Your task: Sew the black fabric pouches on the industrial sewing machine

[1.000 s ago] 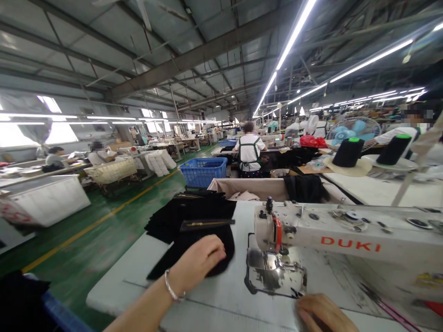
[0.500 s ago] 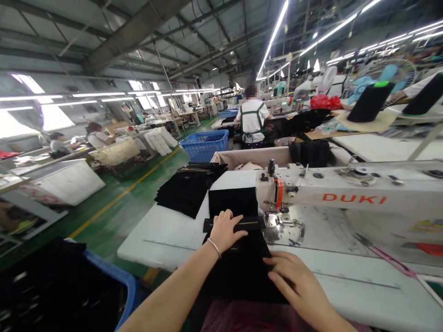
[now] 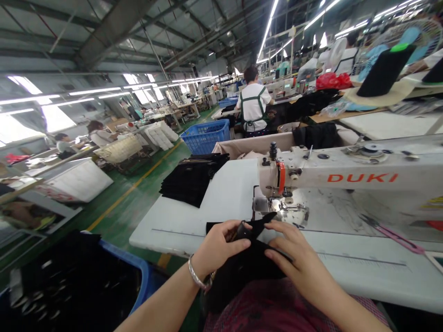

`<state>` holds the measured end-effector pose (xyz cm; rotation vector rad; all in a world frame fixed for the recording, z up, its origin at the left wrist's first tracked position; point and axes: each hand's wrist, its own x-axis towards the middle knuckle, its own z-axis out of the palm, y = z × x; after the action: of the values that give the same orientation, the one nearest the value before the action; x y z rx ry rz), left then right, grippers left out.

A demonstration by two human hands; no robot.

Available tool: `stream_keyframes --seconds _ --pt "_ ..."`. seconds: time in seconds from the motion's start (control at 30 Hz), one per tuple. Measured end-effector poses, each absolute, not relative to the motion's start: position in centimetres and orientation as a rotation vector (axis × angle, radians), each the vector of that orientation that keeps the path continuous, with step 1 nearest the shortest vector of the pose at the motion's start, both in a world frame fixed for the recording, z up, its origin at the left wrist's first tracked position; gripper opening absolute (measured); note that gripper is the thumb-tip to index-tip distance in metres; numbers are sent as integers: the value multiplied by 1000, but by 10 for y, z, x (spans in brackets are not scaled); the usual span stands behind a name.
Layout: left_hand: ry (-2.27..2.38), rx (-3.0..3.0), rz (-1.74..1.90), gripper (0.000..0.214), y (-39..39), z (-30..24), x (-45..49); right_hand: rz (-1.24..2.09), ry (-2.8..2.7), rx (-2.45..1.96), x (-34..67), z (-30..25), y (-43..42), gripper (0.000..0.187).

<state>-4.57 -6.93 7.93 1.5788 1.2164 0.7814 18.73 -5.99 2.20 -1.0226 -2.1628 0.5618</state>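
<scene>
A black fabric piece (image 3: 247,267) hangs off the front edge of the white sewing table (image 3: 194,221), over my lap. My left hand (image 3: 219,246), with a silver bangle at its wrist, is closed on its upper edge, which is folded up in the fingers. My right hand (image 3: 297,256) pinches the cloth farther right, beside a raised corner of it. Just beyond both hands is the presser foot area of the DUKI sewing machine (image 3: 346,173), and the cloth lies in front of it.
A stack of black pieces (image 3: 194,180) lies at the table's far left. Pink-handled scissors (image 3: 398,237) rest at right. A blue bin (image 3: 143,272) of black pieces stands lower left. Behind the machine are a beige-lined container (image 3: 238,146), a blue basket (image 3: 206,136) and a seated person (image 3: 254,101).
The black piece has come off the tabletop beside the needle toward me, and its edge is now folded up. My left hand went from lying flat to gripping; my right hand now pinches cloth.
</scene>
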Motion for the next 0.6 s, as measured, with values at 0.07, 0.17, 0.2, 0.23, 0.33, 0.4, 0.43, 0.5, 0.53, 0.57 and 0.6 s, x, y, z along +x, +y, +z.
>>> stream_keyframes --seconds 0.07,0.17,0.2,0.23,0.33,0.4,0.43,0.5,0.53,0.57,0.6 --pt "1228 1436 869 33 -79 89 -45 514 -2218 -954 187 39 -65 15" --pt "1245 1421 910 34 -91 97 -46 353 -2245 -909 188 59 -70 14" --pt "1238 1422 908 36 -95 98 -47 298 -2253 -892 189 64 -71 14" --pt "1235 1416 906 37 -98 99 -47 257 -2267 -872 190 67 -72 13" --pt "1247 1332 943 35 -105 98 -49 237 -2311 -806 193 73 -74 13" --pt "1247 1253 994 32 -109 97 -49 260 -2299 -780 195 73 -76 12" --pt "1239 1218 1013 31 -110 97 -48 271 -2286 -770 195 74 -78 11" --pt "1224 1184 1033 29 -113 96 -47 279 -2259 -757 196 74 -81 11" --pt "1230 1190 1037 27 -114 96 -47 276 -2246 -756 196 75 -82 10" --pt "1245 1212 1042 25 -116 97 -46 274 -2236 -761 195 76 -83 9" --pt "1264 1245 1048 23 -117 97 -45 272 -2226 -775 195 76 -84 9"
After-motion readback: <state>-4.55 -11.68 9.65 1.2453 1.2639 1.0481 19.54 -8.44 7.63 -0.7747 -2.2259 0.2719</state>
